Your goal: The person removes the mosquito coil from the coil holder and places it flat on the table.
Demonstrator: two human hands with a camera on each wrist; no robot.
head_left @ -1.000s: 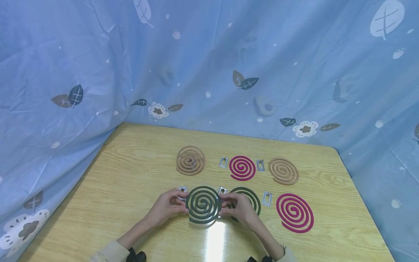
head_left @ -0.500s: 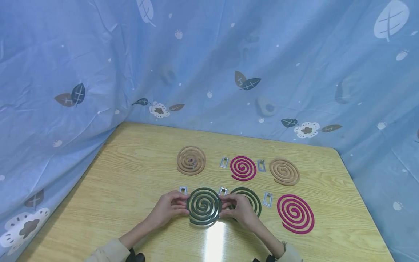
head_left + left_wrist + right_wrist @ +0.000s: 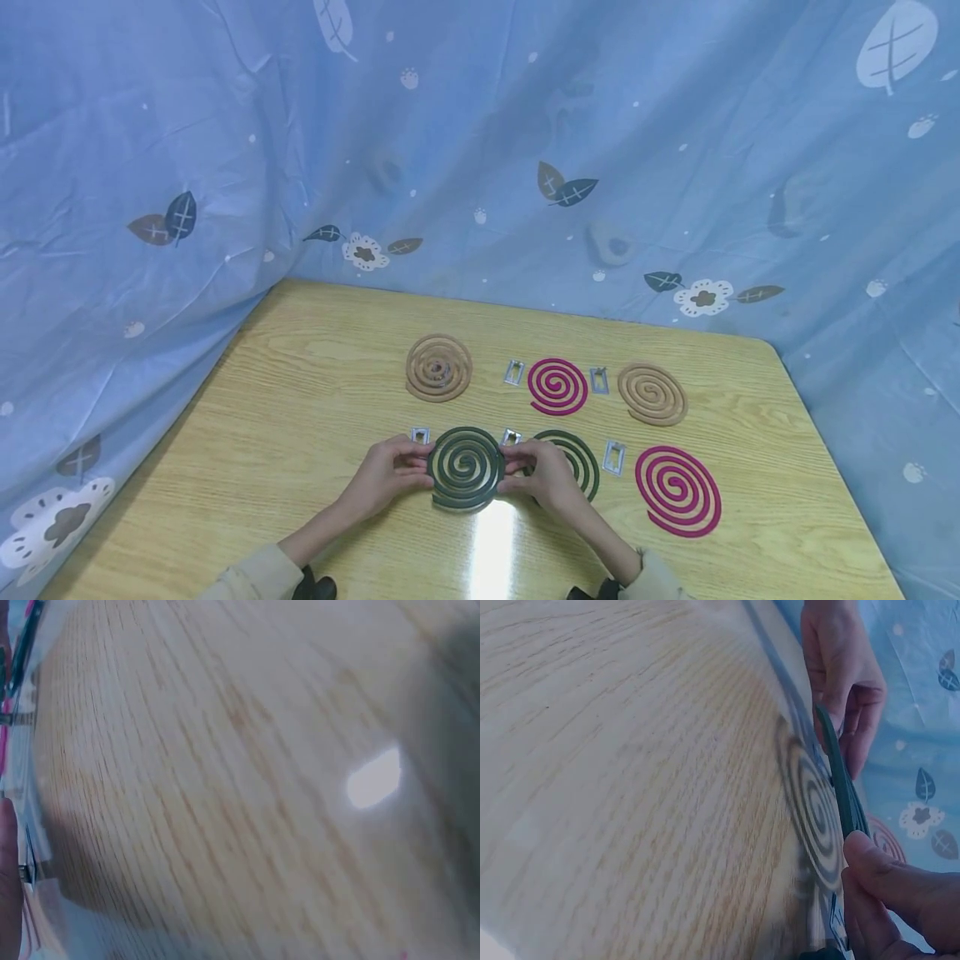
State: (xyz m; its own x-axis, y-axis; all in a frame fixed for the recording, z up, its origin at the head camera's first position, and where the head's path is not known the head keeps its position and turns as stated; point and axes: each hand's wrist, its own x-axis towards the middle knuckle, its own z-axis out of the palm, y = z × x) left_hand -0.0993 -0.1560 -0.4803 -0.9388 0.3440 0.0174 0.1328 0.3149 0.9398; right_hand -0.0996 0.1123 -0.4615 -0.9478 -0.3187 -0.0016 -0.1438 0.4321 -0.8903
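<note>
A dark green mosquito coil [image 3: 432, 482] is held between both hands, near the front middle of the table. My left hand [image 3: 381, 477] pinches its left edge, and my right hand [image 3: 551, 479] pinches its right edge. In the right wrist view the green coil [image 3: 844, 787] appears edge-on, off the tabletop, with a spiral shadow below it. A second green mosquito coil [image 3: 591, 467] lies partly hidden behind my right hand. Small metal coil stands lie just beyond the hands: one stand [image 3: 419, 433] by the left fingers, another [image 3: 512, 436] by the right.
Farther back on the wooden table [image 3: 300, 392] lie a tan coil [image 3: 427, 392], a magenta coil [image 3: 557, 387] and another tan coil [image 3: 652, 393]. A larger magenta coil [image 3: 678, 492] is at right. More metal stands [image 3: 613, 457] lie between coils. A blue curtain [image 3: 480, 125] borders the table.
Both hands keep their pinch on the green coil. The coil has shifted and tilted only very slightly; the other coils and stands stay put.
</note>
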